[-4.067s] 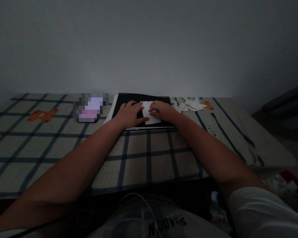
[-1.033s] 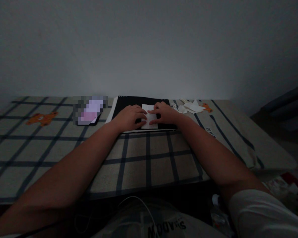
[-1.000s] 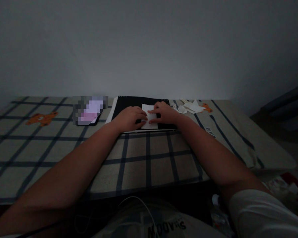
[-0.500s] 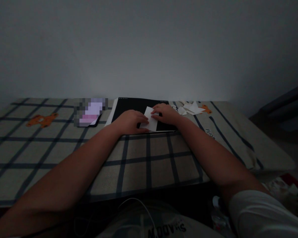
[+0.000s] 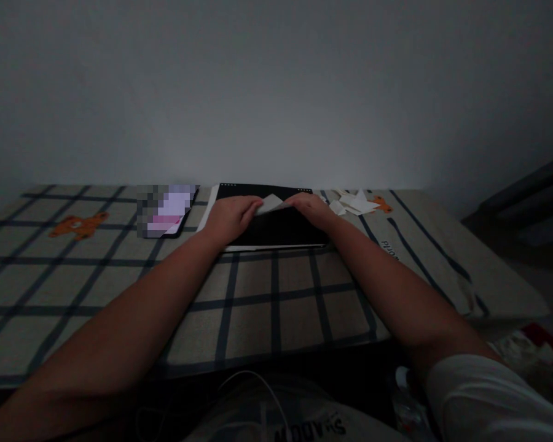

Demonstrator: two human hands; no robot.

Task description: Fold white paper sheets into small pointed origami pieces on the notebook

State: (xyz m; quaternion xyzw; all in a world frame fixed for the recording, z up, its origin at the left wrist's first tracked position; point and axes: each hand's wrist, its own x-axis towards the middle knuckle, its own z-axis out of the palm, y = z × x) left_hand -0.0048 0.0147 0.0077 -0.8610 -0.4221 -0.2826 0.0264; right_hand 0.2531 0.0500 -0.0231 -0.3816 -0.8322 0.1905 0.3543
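Observation:
A small white sheet of paper [image 5: 271, 203] is held between my two hands above a black-covered pad [image 5: 276, 230]. My left hand [image 5: 233, 216] pinches the paper's left side between thumb and fingers. At its right corner, my right hand [image 5: 309, 207] has its fingertips closed on the paper. The paper's near edge is lifted or folded, and the part under my fingers is hidden. Just right of my right hand lie several folded white paper pieces [image 5: 357, 202].
A phone [image 5: 170, 212] with a lit, partly blurred screen lies left of the pad. A checked cloth [image 5: 276, 294] with orange bear prints covers the table, which meets a grey wall [image 5: 276, 92]. Below the front edge are a white cable [image 5: 267, 380] and a plastic bottle [image 5: 408, 399].
The paper lay flat on the pad with my fingers spread over it; now both hands pinch it farther back, and its near part is turned up.

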